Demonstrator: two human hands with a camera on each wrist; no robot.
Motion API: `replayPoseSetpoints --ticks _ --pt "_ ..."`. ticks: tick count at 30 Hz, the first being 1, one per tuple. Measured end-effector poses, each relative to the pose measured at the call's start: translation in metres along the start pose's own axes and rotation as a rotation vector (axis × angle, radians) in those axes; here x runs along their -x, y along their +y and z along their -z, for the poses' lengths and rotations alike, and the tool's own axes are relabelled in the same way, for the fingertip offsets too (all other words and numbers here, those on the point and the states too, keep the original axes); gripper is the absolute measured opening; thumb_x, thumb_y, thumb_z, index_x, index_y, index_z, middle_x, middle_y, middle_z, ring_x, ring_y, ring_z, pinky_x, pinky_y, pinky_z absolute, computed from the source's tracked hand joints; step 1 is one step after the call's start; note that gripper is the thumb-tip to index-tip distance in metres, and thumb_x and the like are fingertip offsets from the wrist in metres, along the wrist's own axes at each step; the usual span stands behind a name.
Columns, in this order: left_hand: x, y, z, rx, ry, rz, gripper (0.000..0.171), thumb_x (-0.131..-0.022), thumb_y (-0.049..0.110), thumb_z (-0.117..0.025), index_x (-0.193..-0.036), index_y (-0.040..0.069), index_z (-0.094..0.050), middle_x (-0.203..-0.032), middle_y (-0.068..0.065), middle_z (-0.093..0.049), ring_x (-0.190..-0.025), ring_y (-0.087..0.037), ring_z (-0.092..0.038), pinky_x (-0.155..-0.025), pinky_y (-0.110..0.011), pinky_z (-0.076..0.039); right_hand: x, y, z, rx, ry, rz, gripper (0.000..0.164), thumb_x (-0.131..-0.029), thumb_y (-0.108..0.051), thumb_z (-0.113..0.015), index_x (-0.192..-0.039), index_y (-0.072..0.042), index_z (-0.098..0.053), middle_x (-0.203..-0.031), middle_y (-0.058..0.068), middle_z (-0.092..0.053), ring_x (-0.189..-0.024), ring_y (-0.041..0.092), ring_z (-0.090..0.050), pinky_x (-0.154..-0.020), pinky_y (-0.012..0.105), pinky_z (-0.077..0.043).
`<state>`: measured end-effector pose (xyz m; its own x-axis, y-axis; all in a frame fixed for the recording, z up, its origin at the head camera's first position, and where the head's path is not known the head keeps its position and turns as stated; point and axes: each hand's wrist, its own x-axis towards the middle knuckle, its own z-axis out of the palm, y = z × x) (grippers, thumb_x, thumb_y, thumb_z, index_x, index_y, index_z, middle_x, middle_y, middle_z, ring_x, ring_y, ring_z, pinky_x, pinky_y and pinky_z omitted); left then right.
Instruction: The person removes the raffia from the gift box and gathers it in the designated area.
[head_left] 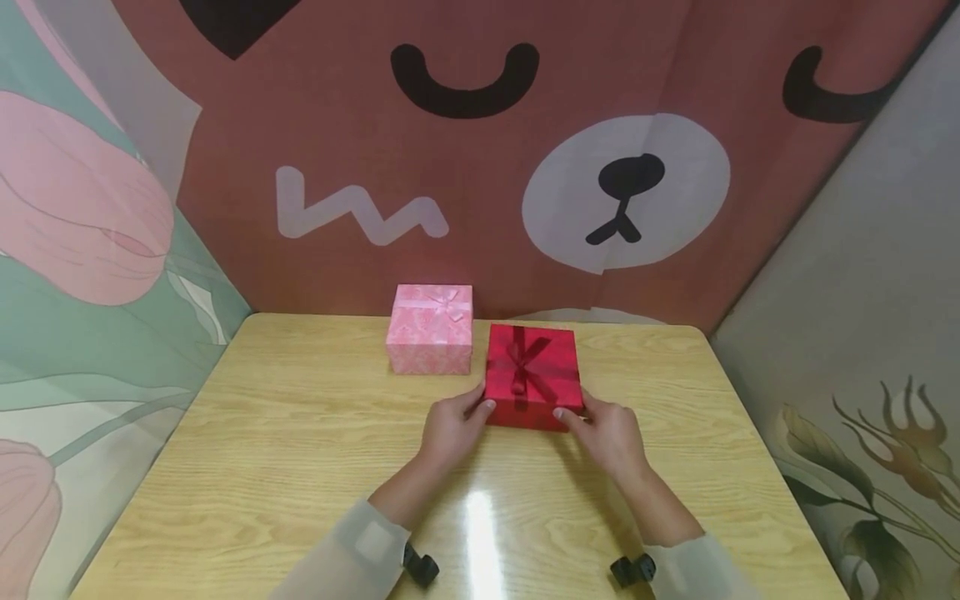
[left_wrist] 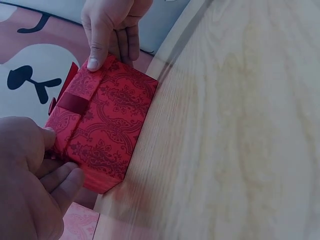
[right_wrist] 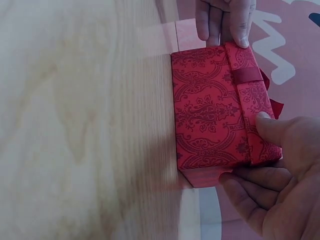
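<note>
A red gift box with a dark red ribbon and bow on its lid sits on the wooden table. My left hand grips its left side, and my right hand grips its right side, thumbs at the near corners. Both wrist views show the patterned front of the red box between the two hands, its lid on. Just left of it stands a pink gift box with a pale ribbon bow, lid on, touched by neither hand.
The wooden table ends at a back wall printed with a bear face. Printed walls also rise at the left and right. Light glares off the tabletop between my forearms.
</note>
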<state>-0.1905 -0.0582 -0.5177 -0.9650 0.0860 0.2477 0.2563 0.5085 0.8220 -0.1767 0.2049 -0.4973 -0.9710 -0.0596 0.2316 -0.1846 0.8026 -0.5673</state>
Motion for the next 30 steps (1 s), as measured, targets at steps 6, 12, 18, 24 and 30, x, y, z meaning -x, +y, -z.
replayPoseSetpoints --ticks 6,12,18,24,30 --pt "0.012 0.0 0.005 0.01 -0.018 0.032 0.04 -0.1 0.029 -0.072 -0.137 0.013 -0.068 -0.131 -0.005 -0.068 -0.125 -0.019 -0.063 -0.101 -0.038 -0.055 0.013 -0.004 0.001 -0.012 -0.014 -0.005 0.059 -0.093 -0.037 -0.079 -0.14 -0.005 -0.064 -0.064 0.0 -0.068 -0.05 0.008 -0.043 -0.043 0.023 -0.032" --pt "0.023 0.0 0.012 0.017 -0.029 0.026 0.041 -0.099 0.03 -0.073 -0.137 0.014 -0.067 -0.13 -0.004 -0.069 -0.122 -0.019 -0.065 -0.099 -0.038 -0.057 0.025 -0.008 0.0 -0.022 0.005 0.025 0.058 -0.093 -0.034 -0.08 -0.139 -0.003 -0.065 -0.077 0.005 -0.076 -0.055 0.005 -0.055 -0.043 0.022 -0.037" --pt "0.033 -0.001 0.017 0.025 -0.041 0.017 0.041 -0.099 0.031 -0.073 -0.136 0.014 -0.068 -0.129 -0.004 -0.07 -0.121 -0.018 -0.065 -0.098 -0.037 -0.057 0.033 -0.011 0.0 -0.051 0.034 0.019 0.058 -0.089 -0.032 -0.085 -0.135 -0.002 -0.067 -0.092 0.014 -0.079 -0.069 0.011 -0.07 -0.044 0.022 -0.041" --pt "0.045 -0.001 0.025 0.03 -0.033 0.027 0.041 -0.098 0.03 -0.075 -0.135 0.013 -0.069 -0.128 -0.004 -0.07 -0.122 -0.02 -0.065 -0.099 -0.041 -0.056 0.04 -0.016 -0.003 -0.064 0.026 -0.016 0.06 -0.085 -0.035 -0.087 -0.133 -0.004 -0.067 -0.084 0.014 -0.078 -0.058 0.007 -0.052 -0.043 0.021 -0.037" --pt "0.054 -0.001 0.033 0.033 -0.045 0.065 0.041 -0.097 0.031 -0.076 -0.134 0.013 -0.07 -0.128 -0.003 -0.07 -0.122 -0.019 -0.065 -0.098 -0.039 -0.057 0.044 -0.021 -0.004 -0.102 0.023 -0.011 0.06 -0.083 -0.032 -0.089 -0.13 -0.001 -0.068 -0.091 0.015 -0.078 -0.062 0.006 -0.061 -0.045 0.021 -0.044"
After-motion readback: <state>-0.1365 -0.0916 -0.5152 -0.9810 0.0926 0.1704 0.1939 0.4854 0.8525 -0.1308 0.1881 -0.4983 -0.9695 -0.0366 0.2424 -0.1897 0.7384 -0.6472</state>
